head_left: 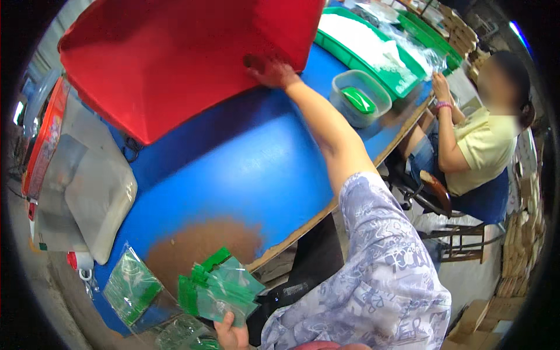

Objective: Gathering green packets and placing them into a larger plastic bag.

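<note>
My left hand (232, 333) is closed on a fanned stack of small clear plastic bags (224, 286) with green ends, low in the view near the table's front edge. My right arm stretches far forward across the table. At its end, my right hand (271, 71) lies against the inner surface of a big red plastic tub (175, 76), close to its lower edge. Those fingers look spread, though shadow darkens their tips. The tub is tilted, with its hollow side toward me. Another clear packet of green-ended bags (133, 286) lies left of the stack.
The blue table (256, 157) has a worn brown patch. Right of the tub stand a clear container (361, 99) with a green packet inside and a green tray (402, 84) of white material. A seated co-worker (481, 140) handles clear plastic. A whitish sack (99, 181) lies left.
</note>
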`<state>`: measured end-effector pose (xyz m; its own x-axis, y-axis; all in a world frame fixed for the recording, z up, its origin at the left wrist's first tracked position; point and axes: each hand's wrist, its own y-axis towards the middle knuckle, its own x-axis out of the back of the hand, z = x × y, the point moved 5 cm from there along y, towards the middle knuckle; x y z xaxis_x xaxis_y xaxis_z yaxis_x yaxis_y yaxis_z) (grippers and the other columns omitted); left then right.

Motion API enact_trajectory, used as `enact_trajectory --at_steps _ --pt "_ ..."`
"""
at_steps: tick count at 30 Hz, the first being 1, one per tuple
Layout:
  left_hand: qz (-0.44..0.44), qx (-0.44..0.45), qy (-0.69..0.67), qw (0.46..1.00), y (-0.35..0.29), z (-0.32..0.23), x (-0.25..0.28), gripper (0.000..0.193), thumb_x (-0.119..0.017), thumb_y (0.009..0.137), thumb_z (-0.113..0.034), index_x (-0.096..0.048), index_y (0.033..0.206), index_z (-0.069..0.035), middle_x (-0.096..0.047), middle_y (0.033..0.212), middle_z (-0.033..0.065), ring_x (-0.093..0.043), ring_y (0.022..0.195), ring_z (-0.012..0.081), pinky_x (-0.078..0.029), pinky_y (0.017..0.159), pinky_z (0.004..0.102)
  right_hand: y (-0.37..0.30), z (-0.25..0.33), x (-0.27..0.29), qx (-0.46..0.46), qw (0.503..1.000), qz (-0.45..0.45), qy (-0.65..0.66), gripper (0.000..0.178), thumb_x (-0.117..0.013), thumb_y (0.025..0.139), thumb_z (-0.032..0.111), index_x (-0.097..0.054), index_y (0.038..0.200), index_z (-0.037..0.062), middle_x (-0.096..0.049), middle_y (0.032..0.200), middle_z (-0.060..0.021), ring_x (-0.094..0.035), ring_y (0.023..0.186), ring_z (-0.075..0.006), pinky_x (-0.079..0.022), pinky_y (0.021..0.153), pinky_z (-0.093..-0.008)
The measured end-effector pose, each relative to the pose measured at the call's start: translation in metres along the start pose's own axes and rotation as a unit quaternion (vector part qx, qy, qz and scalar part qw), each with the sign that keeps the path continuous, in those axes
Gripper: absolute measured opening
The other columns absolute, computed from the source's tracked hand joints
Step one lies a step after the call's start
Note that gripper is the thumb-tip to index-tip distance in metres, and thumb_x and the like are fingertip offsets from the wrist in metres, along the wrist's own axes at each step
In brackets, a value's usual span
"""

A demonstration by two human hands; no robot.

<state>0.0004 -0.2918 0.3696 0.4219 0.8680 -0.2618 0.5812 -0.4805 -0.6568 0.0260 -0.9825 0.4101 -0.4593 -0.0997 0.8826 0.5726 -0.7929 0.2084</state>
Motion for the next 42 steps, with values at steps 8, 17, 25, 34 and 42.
enact_trajectory --at_steps 8,17,25,34,42 --pt "0.126 -0.028 -0.190 0.973 0.014 0.004 -0.001 0.075 -0.068 0.076 -0.002 -0.035 0.144 -0.001 -0.049 0.138 0.0130 -0.047 0.128 0.0313 -0.036 0.111 0.0488 -0.159 0.075 0.006 0.163 0.979 -0.038 -0.112 0.096 -0.045 0.075 0.085 -0.063 0.122 0.0030 -0.047 0.128 -0.0343 -0.033 0.132 -0.0510 -0.019 0.110 -0.0667" --pt "0.229 0.033 -0.271 0.934 0.010 0.021 0.003 0.068 -0.071 0.075 -0.005 -0.043 0.137 -0.001 -0.057 0.129 0.0122 -0.056 0.119 0.0297 -0.046 0.102 0.0451 -0.251 0.088 0.032 0.225 0.973 0.000 -0.056 0.049 -0.058 0.089 0.051 -0.069 0.111 0.0089 -0.057 0.099 -0.0216 -0.055 0.094 -0.0369 -0.047 0.081 -0.0452" --pt "0.223 -0.011 -0.295 0.929 0.015 0.011 -0.018 0.058 -0.069 0.080 -0.001 -0.047 0.134 -0.002 -0.058 0.127 0.0093 -0.056 0.119 0.0253 -0.043 0.107 0.0389 -0.329 0.143 0.027 0.268 0.962 -0.012 0.048 0.041 -0.070 0.083 0.038 -0.065 0.109 0.0067 -0.056 0.111 -0.0226 -0.054 0.105 -0.0400 -0.044 0.092 -0.0479" --pt "0.159 -0.046 -0.287 0.944 0.029 0.022 -0.033 0.049 -0.067 0.083 0.003 -0.053 0.129 -0.006 -0.058 0.126 0.0061 -0.053 0.121 0.0217 -0.040 0.109 0.0396 -0.425 0.225 0.019 0.322 0.933 0.079 0.138 0.042 -0.070 0.083 0.015 -0.057 0.123 0.0055 -0.059 0.122 -0.0160 -0.055 0.111 -0.0324 -0.044 0.094 -0.0426" --pt "0.244 -0.040 -0.258 0.934 0.016 0.024 -0.026 0.062 -0.069 0.081 -0.002 -0.043 0.138 -0.002 -0.054 0.133 0.0096 -0.051 0.125 0.0258 -0.039 0.111 0.0429 -0.426 0.216 0.011 0.051 0.796 0.311 0.516 0.018 -0.064 0.094 0.014 -0.064 0.095 -0.0040 -0.065 0.079 -0.0009 -0.057 0.074 -0.0079 -0.049 0.069 -0.0269"
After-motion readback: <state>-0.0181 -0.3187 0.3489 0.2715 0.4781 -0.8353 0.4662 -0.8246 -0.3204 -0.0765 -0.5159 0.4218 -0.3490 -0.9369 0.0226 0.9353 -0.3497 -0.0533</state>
